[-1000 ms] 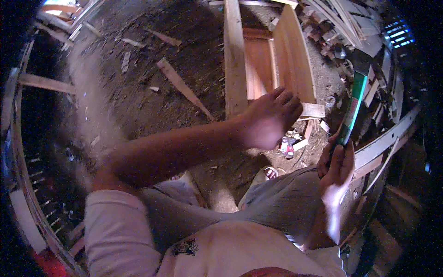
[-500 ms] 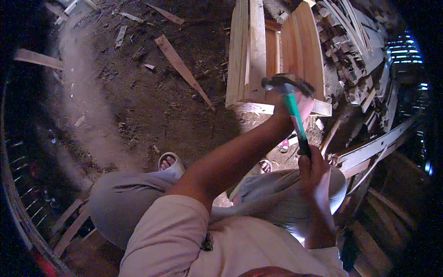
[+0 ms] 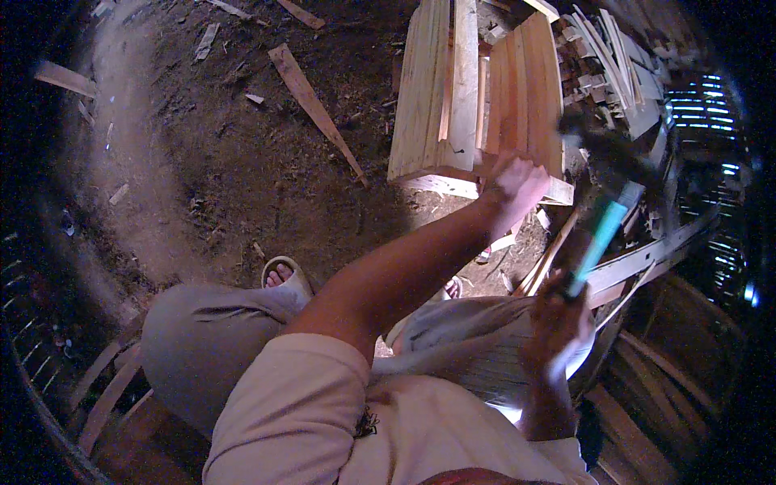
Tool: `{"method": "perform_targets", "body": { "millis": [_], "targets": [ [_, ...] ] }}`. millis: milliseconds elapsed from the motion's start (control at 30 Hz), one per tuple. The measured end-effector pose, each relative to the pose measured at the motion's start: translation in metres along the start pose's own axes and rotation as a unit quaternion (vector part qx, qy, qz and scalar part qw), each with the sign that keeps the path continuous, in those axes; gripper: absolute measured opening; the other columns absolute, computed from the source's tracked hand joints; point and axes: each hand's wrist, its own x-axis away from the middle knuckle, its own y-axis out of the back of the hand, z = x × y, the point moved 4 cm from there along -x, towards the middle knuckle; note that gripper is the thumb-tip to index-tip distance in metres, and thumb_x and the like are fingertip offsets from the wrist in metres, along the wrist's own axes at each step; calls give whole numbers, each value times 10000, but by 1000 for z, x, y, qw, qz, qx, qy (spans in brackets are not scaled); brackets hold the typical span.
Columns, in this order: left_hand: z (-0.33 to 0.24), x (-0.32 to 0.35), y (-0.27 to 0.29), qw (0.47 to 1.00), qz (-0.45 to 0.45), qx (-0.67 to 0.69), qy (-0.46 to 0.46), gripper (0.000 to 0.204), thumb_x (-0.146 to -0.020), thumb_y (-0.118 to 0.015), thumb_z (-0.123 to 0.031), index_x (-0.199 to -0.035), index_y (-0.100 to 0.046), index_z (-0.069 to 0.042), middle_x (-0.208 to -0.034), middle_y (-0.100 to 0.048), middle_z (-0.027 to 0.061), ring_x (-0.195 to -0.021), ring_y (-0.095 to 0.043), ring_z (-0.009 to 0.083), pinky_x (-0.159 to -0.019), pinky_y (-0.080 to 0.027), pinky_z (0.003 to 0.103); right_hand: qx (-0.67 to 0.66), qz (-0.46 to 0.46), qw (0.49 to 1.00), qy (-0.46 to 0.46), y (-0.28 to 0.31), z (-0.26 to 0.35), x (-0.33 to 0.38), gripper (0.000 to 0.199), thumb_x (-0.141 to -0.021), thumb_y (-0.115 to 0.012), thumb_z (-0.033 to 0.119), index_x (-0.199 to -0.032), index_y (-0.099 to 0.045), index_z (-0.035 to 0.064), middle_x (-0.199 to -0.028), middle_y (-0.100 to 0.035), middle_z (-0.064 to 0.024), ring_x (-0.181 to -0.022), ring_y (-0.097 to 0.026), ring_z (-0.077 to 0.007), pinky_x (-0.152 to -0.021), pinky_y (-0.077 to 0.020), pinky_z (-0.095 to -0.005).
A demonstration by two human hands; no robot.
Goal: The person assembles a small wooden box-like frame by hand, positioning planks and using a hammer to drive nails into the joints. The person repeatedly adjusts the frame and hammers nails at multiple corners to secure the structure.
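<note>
Left hand (image 3: pixel 517 184) presses fingers together on the near edge of a half-built slatted wooden crate (image 3: pixel 477 105) on the dirt floor (image 3: pixel 242 162); right hand (image 3: pixel 558 319) grips a raised hammer (image 3: pixel 602 190), nailing apparently unfinished.

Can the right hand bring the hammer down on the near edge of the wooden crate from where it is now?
Probably yes: the right hand holds the hammer raised beside the wooden crate, with open space between; only the left hand resting on that edge is close.

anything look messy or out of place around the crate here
Yes. Loose wood offcuts litter the dirt floor, including a long slat lying askew left of the wooden crate. The left hand rests on the crate; the right hand grips a hammer.
</note>
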Motion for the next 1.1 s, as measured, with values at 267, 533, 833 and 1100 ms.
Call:
{"method": "perform_targets", "body": {
  "millis": [267,533,833,1100],
  "targets": [
    [5,7,-3,997,-66,-9,-40,214,-771,-684,-129,-569,-623,-156,-542,-575,73,-484,-590,264,-440,-433,396,-270,-80,957,-67,13,13,-2,329,-1086,-488,291,-1210,-593,4,-776,-641,-59,-555,-515,-114,-461,-368,-306],
    [22,3,-28,997,73,27,-14,125,-753,-703,-112,-634,-667,-100,-626,-661,130,-602,-696,285,-583,-556,461,15,14,999,-32,-2,17,-18,224,-1062,-498,217,-1124,-572,15,-718,-573,-79,-595,-527,-152,-492,-391,-338],
    [21,-5,-33,993,100,41,-38,78,-757,-700,-95,-680,-704,-84,-682,-690,151,-682,-733,290,-565,-569,404,248,73,952,161,-27,27,-24,246,-1053,-507,185,-1172,-600,-10,-826,-638,-123,-677,-583,-206,-539,-444,-372],
    [6,-3,-1,990,129,28,-38,66,-705,-721,-120,-691,-656,-118,-686,-644,85,-655,-671,246,-602,-548,396,-52,18,997,56,-10,15,-15,256,-1068,-525,242,-1183,-594,25,-793,-640,-131,-667,-595,-125,-499,-425,-304]
  ]
}}
